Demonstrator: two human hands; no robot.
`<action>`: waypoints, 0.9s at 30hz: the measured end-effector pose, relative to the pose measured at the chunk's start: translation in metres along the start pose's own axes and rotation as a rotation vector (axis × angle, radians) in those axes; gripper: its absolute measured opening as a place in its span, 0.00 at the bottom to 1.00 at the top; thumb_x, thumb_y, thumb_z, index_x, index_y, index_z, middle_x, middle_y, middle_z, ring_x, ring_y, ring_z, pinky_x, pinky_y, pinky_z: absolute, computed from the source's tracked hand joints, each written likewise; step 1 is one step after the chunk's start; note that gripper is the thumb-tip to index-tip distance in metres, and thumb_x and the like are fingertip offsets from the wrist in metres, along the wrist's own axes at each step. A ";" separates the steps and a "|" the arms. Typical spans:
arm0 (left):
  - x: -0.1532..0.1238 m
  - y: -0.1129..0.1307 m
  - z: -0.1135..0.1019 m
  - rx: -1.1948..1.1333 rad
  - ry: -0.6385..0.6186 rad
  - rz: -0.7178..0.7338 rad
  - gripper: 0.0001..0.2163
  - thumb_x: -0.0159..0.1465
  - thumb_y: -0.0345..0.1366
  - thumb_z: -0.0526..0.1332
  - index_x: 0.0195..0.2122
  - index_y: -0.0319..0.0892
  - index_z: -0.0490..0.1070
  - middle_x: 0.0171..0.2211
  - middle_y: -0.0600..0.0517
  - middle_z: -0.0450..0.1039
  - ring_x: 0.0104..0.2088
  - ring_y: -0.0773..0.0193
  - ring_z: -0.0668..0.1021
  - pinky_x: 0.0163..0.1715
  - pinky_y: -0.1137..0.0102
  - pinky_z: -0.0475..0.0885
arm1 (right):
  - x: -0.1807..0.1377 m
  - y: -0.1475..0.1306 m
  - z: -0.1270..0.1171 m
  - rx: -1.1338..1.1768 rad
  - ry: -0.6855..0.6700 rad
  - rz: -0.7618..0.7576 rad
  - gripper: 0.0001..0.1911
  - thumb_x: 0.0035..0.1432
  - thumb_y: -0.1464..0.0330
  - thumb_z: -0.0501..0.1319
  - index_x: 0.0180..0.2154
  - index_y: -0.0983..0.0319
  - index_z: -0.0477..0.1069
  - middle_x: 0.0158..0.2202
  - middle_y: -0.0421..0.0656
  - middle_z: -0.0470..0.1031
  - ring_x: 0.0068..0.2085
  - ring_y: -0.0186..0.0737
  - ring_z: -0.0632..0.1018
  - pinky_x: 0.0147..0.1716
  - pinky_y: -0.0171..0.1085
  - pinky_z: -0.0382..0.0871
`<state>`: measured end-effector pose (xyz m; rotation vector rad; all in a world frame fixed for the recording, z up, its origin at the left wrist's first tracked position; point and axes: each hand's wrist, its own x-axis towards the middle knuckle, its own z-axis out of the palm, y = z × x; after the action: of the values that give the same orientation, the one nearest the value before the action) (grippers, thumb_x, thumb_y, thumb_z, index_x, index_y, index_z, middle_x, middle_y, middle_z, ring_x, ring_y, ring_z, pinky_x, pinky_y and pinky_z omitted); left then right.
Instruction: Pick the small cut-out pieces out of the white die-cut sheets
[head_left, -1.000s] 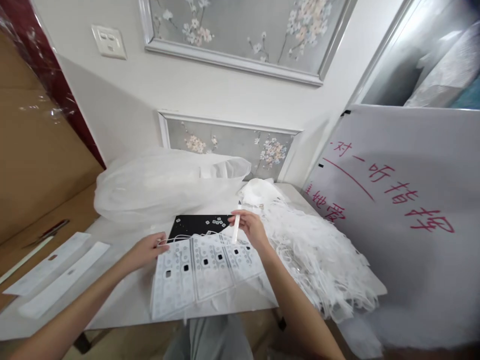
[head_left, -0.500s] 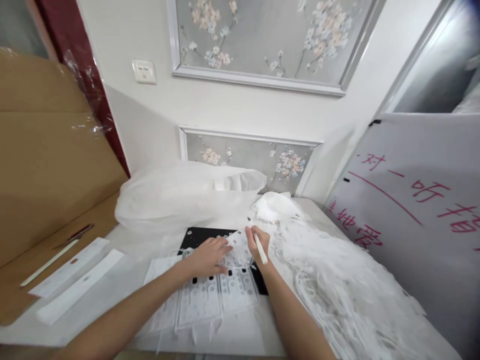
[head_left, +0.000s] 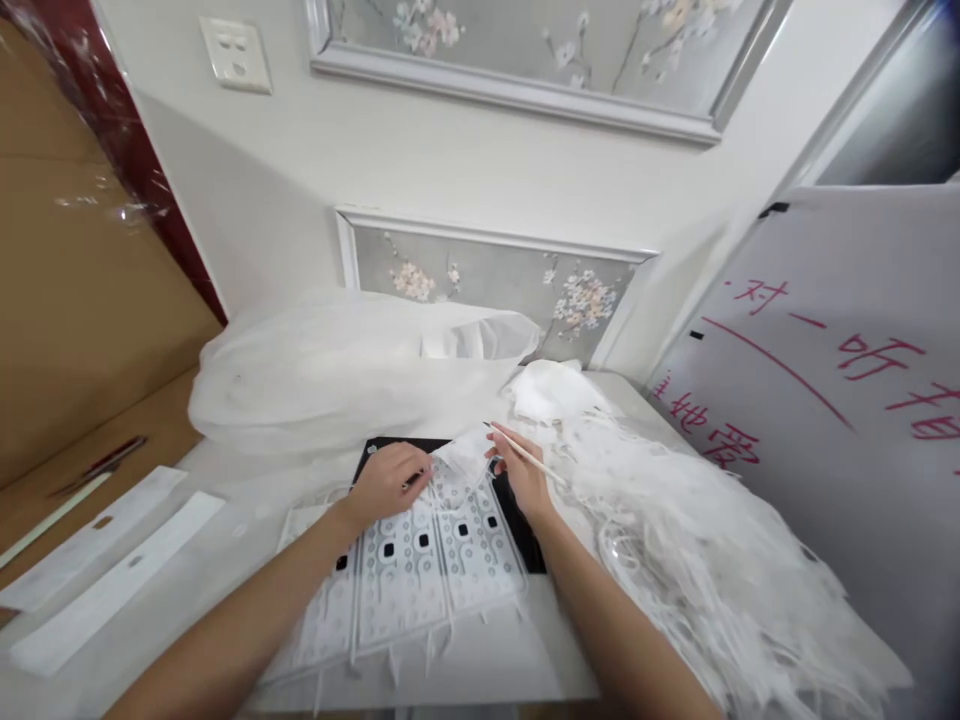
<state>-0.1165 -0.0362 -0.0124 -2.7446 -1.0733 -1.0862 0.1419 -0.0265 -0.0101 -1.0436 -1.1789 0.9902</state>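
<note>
My right hand [head_left: 521, 468] is closed around a thin pale pen-like stick [head_left: 531, 456] with a dark tip pointing up and left. My left hand [head_left: 388, 482] has its fingers curled at the left edge of a thin white piece [head_left: 463, 456] with a cord loop, apparently pinching it. That piece lies between both hands, over a clear sheet [head_left: 405, 595] patterned with grey circles and black squares. Beneath these is a black board [head_left: 525, 535], partly covered by the sheet and my hands.
On the right spreads a large heap of white thin pieces and cords [head_left: 690, 540]. Behind my hands lies a translucent white bag [head_left: 315, 370]. Two white strips [head_left: 124, 585] rest at left, near a cardboard box [head_left: 90, 270]. A whiteboard [head_left: 825, 480] with red writing stands right.
The view has tilted downward. My left hand has gone from spread flat to curled at the white piece. The stick in my right hand now slants more level, its tip up-left.
</note>
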 end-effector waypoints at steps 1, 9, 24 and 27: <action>-0.002 0.007 0.001 -0.029 -0.051 0.104 0.12 0.70 0.39 0.54 0.43 0.43 0.78 0.41 0.44 0.80 0.44 0.56 0.80 0.50 0.60 0.74 | -0.002 0.002 0.002 -0.011 0.012 -0.013 0.24 0.57 0.53 0.66 0.48 0.62 0.78 0.37 0.47 0.80 0.26 0.35 0.74 0.22 0.34 0.67; 0.000 0.019 0.018 -0.130 -0.372 0.133 0.22 0.70 0.49 0.56 0.62 0.46 0.68 0.60 0.44 0.71 0.61 0.51 0.71 0.63 0.55 0.63 | -0.013 0.008 0.009 -0.112 0.030 -0.091 0.16 0.59 0.55 0.65 0.40 0.61 0.78 0.22 0.37 0.72 0.20 0.32 0.68 0.21 0.33 0.62; -0.001 -0.019 0.012 -0.180 0.155 -0.213 0.20 0.59 0.21 0.50 0.49 0.42 0.71 0.48 0.46 0.75 0.51 0.58 0.77 0.56 0.61 0.71 | -0.017 0.031 0.045 -0.330 -0.258 -0.063 0.13 0.57 0.58 0.67 0.36 0.61 0.81 0.36 0.46 0.82 0.37 0.44 0.80 0.32 0.37 0.71; -0.001 -0.015 0.009 -0.126 0.029 -0.046 0.19 0.60 0.24 0.53 0.51 0.42 0.70 0.50 0.46 0.75 0.54 0.56 0.75 0.58 0.59 0.69 | -0.015 0.034 0.042 -0.377 -0.334 -0.070 0.12 0.58 0.59 0.66 0.36 0.61 0.81 0.36 0.46 0.82 0.38 0.46 0.80 0.36 0.39 0.73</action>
<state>-0.1207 -0.0227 -0.0232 -2.8020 -1.1072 -1.2376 0.0967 -0.0288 -0.0430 -1.1466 -1.7148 0.9294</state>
